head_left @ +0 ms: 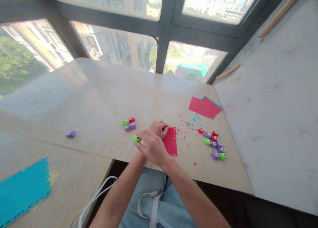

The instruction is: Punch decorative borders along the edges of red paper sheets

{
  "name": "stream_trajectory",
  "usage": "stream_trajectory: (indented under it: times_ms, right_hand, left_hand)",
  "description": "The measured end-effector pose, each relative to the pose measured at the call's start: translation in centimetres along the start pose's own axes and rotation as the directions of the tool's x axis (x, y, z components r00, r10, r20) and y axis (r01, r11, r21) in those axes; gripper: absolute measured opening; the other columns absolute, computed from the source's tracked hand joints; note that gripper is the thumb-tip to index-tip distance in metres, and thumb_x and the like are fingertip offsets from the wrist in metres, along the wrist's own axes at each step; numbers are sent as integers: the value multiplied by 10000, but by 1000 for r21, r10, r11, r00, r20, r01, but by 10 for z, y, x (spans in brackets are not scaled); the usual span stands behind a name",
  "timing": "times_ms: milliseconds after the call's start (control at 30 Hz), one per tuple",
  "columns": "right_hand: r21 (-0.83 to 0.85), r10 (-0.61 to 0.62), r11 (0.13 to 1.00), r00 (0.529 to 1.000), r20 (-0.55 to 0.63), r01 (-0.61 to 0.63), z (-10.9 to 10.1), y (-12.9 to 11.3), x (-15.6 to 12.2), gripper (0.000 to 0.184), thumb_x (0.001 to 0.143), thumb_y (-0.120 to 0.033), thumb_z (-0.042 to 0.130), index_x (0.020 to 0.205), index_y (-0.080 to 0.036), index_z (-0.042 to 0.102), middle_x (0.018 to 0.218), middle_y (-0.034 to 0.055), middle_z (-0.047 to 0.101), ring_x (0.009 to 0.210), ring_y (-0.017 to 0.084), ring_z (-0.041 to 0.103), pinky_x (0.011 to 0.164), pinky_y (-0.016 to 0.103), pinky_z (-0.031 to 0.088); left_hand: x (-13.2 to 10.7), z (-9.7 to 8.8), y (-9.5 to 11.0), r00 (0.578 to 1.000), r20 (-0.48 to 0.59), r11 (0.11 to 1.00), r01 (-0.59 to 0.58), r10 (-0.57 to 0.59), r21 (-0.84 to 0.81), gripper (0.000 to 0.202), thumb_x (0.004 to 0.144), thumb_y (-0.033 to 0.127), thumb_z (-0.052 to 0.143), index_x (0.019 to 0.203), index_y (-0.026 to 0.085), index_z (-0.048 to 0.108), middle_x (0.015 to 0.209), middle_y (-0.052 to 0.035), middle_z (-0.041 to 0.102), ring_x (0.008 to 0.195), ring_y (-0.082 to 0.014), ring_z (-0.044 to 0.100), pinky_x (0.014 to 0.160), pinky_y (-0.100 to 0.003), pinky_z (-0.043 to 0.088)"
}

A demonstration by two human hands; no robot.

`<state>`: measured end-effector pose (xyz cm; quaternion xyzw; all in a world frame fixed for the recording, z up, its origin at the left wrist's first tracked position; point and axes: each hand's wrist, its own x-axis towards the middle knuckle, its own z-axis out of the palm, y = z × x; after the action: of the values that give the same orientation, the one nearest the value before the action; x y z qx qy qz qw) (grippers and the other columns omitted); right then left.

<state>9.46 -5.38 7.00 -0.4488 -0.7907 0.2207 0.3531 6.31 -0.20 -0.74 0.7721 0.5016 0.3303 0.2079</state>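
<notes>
My forearms cross, the right one passing over the left wrist. With thumb and fingers, my right hand (152, 148) grips a small green craft punch (136, 139) at the left of the crossing. Beyond it, my left hand (159, 128) rests with curled fingers on the left part of a red sheet of paper (171, 142). Small holes line that sheet's top, right and lower right edges. Its left part is hidden under my hands. Close by on the left stand several more punches (129, 123) in red, green and purple.
A group of coloured punches (214, 143) stands at the right, near red and blue paper scraps (192, 122). Behind lie stacked red and blue sheets (205, 106). One purple punch (70, 134) sits far left. A blue punched sheet (22, 191) and white cable (98, 192) are front left.
</notes>
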Motion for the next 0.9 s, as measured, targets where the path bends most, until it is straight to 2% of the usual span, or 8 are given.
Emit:
stream_trajectory:
  times_ms: [67, 133, 300, 600, 700, 800, 900]
  right_hand:
    - [-142, 41, 990, 988, 146, -20, 10, -1, 13, 169, 916, -181, 593, 1070, -175, 663, 1029, 94, 681, 979, 226, 654, 851, 341, 536]
    - [-256, 83, 967, 963, 256, -15, 19, -1, 22, 129, 903, -181, 601, 1013, -153, 664, 996, 101, 681, 914, 241, 672, 771, 339, 548]
    - [-388, 188, 921, 912, 365, -34, 36, -1, 29, 123, 896, -130, 568, 979, -143, 658, 1005, 99, 679, 827, 242, 698, 672, 325, 554]
    - [-440, 260, 894, 903, 343, -90, 48, 6, 38, 232, 897, -29, 477, 1031, -133, 635, 1027, 136, 682, 837, 213, 708, 669, 288, 563]
    - [-428, 283, 893, 912, 297, -138, 53, 8, 42, 295, 887, 19, 439, 1068, -124, 623, 1039, 143, 676, 844, 199, 706, 671, 266, 557]
    - [-371, 289, 909, 930, 227, -191, 55, 8, 43, 301, 898, 6, 434, 1102, -119, 617, 1084, 145, 663, 867, 198, 697, 702, 273, 558]
    - [-245, 259, 945, 954, 152, -218, 52, 8, 39, 286, 908, -49, 480, 1143, -131, 620, 1138, 131, 660, 982, 199, 666, 820, 286, 551]
  left_hand:
    - [-4, 0, 2, 1000, -11, 1000, -1, 1, -2, 270, 917, 230, 515, 1037, 349, 725, 953, -55, 712, 1024, -259, 641, 871, -427, 528]
    - [0, 0, 0, 1000, 6, 1000, -12, 12, -12, 271, 906, 189, 511, 985, 305, 742, 946, -71, 716, 992, -238, 646, 886, -407, 519]
    - [22, 5, -11, 998, 37, 998, -44, 46, -48, 168, 843, 166, 587, 872, 216, 744, 897, -57, 732, 857, -193, 650, 888, -376, 504]
    - [22, 4, -11, 999, 4, 996, -33, 33, -77, 186, 830, 124, 569, 844, 188, 743, 859, -64, 733, 823, -185, 647, 835, -338, 509]
    - [22, 2, -11, 1000, 3, 996, -30, 31, -81, 191, 829, 125, 566, 841, 191, 744, 851, -63, 732, 822, -186, 648, 826, -339, 514]
    - [22, 2, -12, 999, 14, 996, -36, 37, -79, 194, 836, 128, 562, 846, 196, 743, 857, -59, 734, 829, -186, 649, 845, -345, 515]
    - [23, 3, -12, 999, 25, 997, -38, 39, -71, 184, 849, 137, 559, 841, 189, 736, 854, -62, 729, 837, -195, 646, 854, -359, 514]
